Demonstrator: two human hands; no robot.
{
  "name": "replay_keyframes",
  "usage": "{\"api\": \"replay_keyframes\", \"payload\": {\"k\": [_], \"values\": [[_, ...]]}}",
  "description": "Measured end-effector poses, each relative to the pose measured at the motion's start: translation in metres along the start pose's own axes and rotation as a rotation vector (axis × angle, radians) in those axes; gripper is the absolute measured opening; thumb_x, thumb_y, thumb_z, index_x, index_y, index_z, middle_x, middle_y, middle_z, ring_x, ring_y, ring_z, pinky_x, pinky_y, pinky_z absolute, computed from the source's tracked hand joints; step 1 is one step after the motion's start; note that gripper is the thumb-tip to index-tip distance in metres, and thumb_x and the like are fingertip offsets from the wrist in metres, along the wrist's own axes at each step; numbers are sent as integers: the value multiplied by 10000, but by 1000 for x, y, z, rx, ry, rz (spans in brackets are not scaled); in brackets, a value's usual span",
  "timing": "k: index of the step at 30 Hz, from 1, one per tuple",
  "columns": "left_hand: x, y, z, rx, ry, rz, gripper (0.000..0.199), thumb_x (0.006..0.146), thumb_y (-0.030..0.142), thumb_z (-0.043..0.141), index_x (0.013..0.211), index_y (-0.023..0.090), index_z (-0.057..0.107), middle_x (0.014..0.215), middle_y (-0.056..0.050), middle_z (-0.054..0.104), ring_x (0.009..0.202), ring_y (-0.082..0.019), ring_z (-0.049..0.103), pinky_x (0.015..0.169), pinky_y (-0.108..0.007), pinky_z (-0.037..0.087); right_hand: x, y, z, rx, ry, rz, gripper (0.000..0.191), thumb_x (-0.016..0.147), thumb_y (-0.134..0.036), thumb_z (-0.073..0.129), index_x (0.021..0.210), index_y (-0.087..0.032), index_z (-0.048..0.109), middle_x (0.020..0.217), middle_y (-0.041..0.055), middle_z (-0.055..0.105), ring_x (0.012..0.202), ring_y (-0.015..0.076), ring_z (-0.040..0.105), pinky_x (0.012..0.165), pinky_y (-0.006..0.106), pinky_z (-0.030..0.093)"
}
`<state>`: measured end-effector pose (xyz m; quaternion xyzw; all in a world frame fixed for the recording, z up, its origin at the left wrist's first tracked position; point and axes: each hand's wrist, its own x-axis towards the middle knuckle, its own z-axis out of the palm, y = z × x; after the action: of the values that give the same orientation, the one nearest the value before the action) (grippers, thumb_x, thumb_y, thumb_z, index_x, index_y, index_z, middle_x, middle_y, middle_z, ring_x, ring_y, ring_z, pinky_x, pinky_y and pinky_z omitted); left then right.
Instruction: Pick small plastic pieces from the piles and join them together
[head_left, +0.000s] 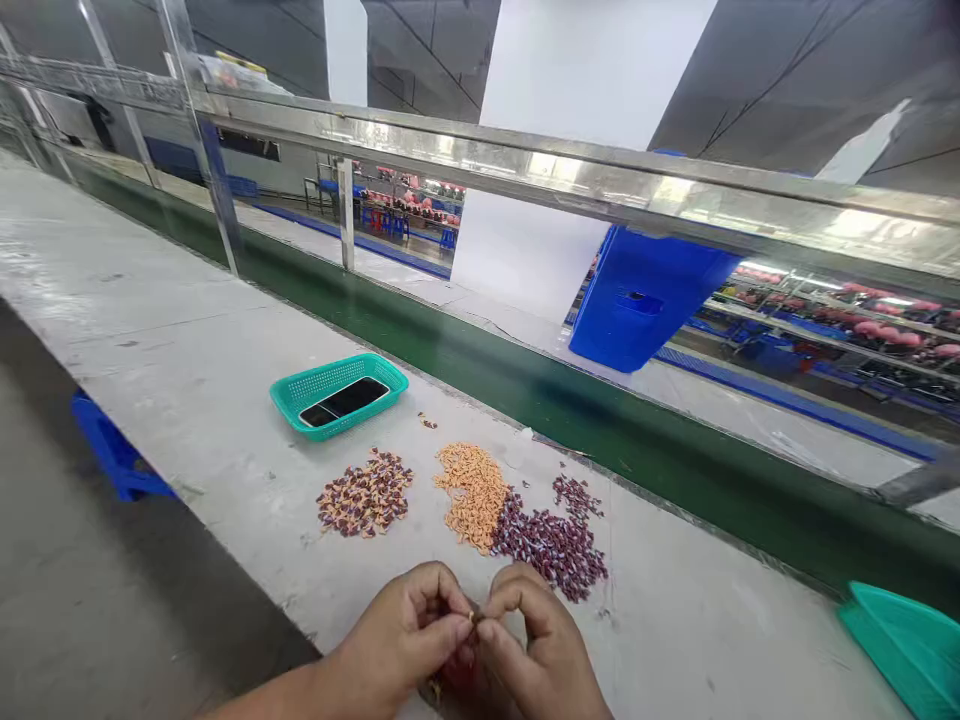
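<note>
While the left hand (409,635) pinches a tiny yellowish piece (472,617) at bottom centre, the right hand (538,635) sits against it, thumb and forefinger closed; whether they grip anything, I cannot tell.

On the table (187,350), the left pile (365,495) lies apart from the middle pile (474,495), which touches the right pile (551,540). Behind the left pile, a tray (360,418) holds a phone (360,396). Behind runs a strip (480,375).
</note>
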<state>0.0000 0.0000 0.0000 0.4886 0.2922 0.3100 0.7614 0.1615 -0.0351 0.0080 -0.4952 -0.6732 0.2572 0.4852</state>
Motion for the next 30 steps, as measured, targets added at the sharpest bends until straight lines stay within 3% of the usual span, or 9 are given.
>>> {"api": "replay_keyframes", "payload": {"k": [12,15,17,19,21,25,30], "values": [[-5,11,6,173,15,-47,216,731,363,607,719,171,506,617,18,583,585,-132,532,553,-251,404,-2,3,2,49,-83,16,90,755,-175,568,669,-202,570,697,-1,547,681,153,552,643,261,418],[0,13,2,246,-3,-43,174,750,341,559,736,181,492,647,12,587,589,-137,538,554,-255,415,2,8,-9,37,-127,47,52,759,-244,596,719,-210,602,754,14,575,759,181,563,707,295,427],[5,18,-5,420,19,-3,107,758,284,523,729,184,500,674,4,596,619,-145,549,573,-256,417,7,15,-24,23,-115,120,142,759,-310,608,871,-223,624,899,41,605,871,213,565,777,332,428],[11,25,-19,720,76,67,66,755,218,494,707,185,526,686,-2,600,655,-156,554,594,-257,405,12,24,-44,-71,12,245,220,821,-302,537,1024,-239,593,1018,58,600,941,222,553,817,355,419],[15,34,-37,1065,151,131,116,778,192,462,711,187,557,715,-14,614,686,-174,561,625,-278,396,17,31,-61,-313,78,273,157,824,-268,533,948,-229,621,1014,61,612,987,242,528,868,386,372],[20,48,-75,1569,241,219,228,850,191,399,745,188,600,800,-54,634,777,-225,581,704,-337,395,19,36,-71,-678,-149,248,129,772,-147,568,725,-239,645,823,4,646,863,217,539,804,358,339],[24,57,-95,1756,210,267,275,884,220,408,723,182,629,783,-64,627,776,-234,578,719,-352,403,15,36,-58,-916,-291,233,121,759,-147,587,697,-234,644,781,-1,654,830,204,542,751,323,322]]}}
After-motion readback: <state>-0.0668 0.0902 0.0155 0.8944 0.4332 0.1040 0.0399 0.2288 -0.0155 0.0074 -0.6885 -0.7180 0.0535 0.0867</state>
